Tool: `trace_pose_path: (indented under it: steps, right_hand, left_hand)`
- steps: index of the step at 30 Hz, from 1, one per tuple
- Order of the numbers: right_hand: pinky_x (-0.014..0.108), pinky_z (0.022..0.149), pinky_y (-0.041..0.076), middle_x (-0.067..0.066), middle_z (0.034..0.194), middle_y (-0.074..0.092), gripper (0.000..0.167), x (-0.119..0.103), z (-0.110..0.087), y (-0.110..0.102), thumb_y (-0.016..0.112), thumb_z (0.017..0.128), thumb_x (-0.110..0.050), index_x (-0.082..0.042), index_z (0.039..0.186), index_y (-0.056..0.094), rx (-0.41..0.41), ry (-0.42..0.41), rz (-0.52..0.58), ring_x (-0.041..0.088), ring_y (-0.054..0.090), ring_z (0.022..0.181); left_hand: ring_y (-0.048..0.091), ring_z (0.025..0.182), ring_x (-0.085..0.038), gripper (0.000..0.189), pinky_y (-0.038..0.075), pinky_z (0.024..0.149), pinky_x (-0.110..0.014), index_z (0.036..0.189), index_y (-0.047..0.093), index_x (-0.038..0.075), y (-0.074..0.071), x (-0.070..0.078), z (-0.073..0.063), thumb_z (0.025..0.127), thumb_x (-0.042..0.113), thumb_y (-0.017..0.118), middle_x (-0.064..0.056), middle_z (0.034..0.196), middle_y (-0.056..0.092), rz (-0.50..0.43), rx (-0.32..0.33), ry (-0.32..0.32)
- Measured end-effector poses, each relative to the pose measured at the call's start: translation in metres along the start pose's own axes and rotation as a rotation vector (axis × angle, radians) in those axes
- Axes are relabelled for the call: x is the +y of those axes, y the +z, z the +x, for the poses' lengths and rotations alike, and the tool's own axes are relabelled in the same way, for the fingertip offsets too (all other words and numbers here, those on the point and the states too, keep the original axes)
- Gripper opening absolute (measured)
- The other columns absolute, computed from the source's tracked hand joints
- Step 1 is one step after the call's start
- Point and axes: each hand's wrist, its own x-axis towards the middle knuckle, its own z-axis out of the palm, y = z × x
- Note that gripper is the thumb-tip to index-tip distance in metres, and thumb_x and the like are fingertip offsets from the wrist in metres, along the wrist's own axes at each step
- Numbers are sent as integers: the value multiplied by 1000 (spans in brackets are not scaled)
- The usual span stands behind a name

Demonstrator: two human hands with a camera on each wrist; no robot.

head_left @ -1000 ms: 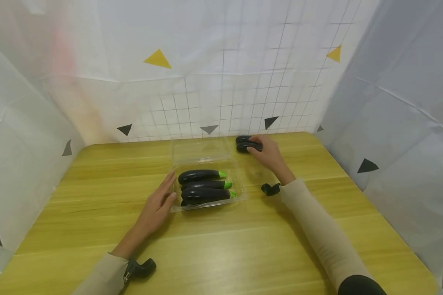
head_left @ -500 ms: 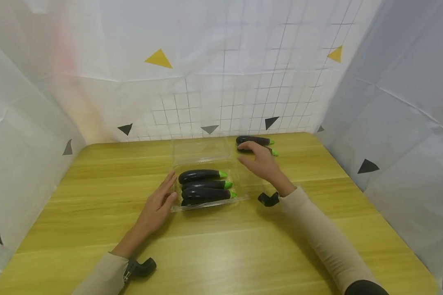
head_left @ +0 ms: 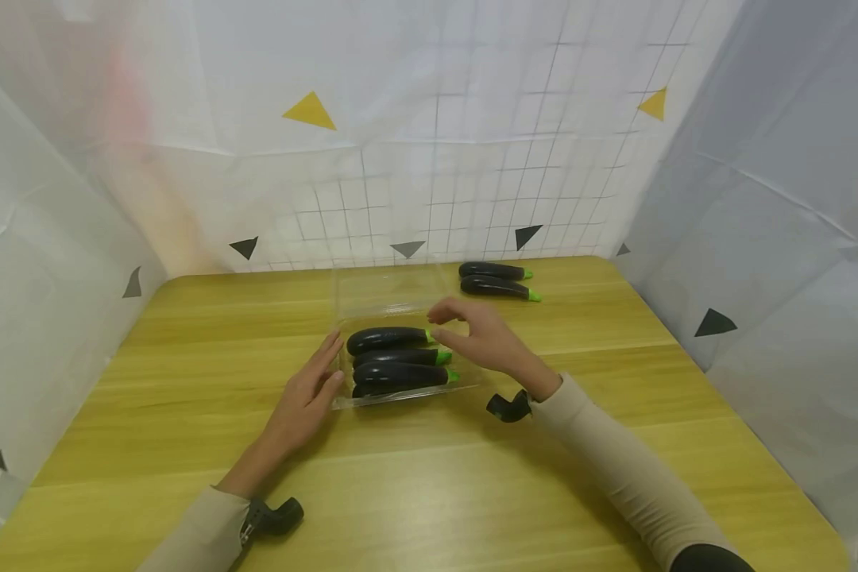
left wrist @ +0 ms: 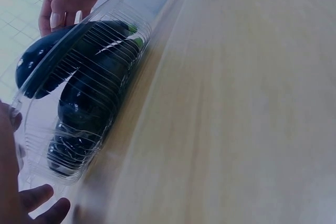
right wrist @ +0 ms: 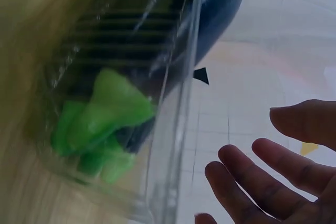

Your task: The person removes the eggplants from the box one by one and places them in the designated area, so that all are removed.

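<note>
A clear plastic box [head_left: 411, 394] with its lid [head_left: 368, 290] folded back holds several dark eggplants [head_left: 400, 374] with green stems. My left hand [head_left: 303, 401] rests against the box's left side, fingers extended. In the left wrist view, only parts of its fingers [left wrist: 39, 198] show beside the clear wall. My right hand [head_left: 486, 338] is at the box's right end, near the rear eggplant's [head_left: 386, 341] stem. Its fingers are spread and slightly bent, and the right wrist view shows nothing between thumb and fingertips [right wrist: 227, 153].
Two more eggplants, a rear one [head_left: 491, 270] and a nearer one [head_left: 496, 287], lie side by side behind and right of the box. The wooden table [head_left: 429, 485] is bordered by white sheeting [head_left: 207, 183] at the back and sides.
My right hand has left the two eggplants at the back right, taking neither, and come left and nearer to the box's right end. My left hand stays in place.
</note>
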Motion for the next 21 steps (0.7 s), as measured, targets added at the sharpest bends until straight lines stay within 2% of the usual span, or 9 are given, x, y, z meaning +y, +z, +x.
trace_pose_path:
  steps: [6, 11, 16, 21]
  right_hand:
    - [55, 93, 53, 7, 120, 71, 26, -4, 0, 10, 74, 100, -18, -9, 123, 70, -67, -63, 36, 26, 67, 112]
    - [58, 95, 51, 12, 121, 71, 28, -4, -1, 16, 76, 98, -15, -5, 123, 70, -97, -79, 79, 31, 66, 114]
    - [55, 98, 51, 15, 121, 71, 30, -5, 0, 19, 76, 98, -17, -2, 123, 70, -138, -116, 68, 31, 67, 113]
    - [51, 97, 53, 13, 121, 71, 37, -6, 1, 22, 77, 98, -24, -2, 126, 69, -222, -121, 93, 29, 67, 113]
  left_hand:
    - [35, 149, -31, 54, 34, 117, -44, 163, 34, 9, 0, -1, 0, 112, 16, 49, -11, 169, 26, 0, -3, 2]
    - [34, 149, -30, 54, 35, 116, -48, 162, 35, 6, -1, 0, 0, 112, 16, 50, -11, 169, 26, 2, -5, -3]
    - [34, 149, -28, 53, 35, 114, -52, 161, 37, 2, -1, 0, 1, 112, 17, 50, -10, 169, 27, -1, -2, -9]
    - [33, 150, -27, 53, 35, 115, -51, 161, 37, 2, -1, 0, 1, 112, 16, 50, -10, 169, 27, -3, -2, -10]
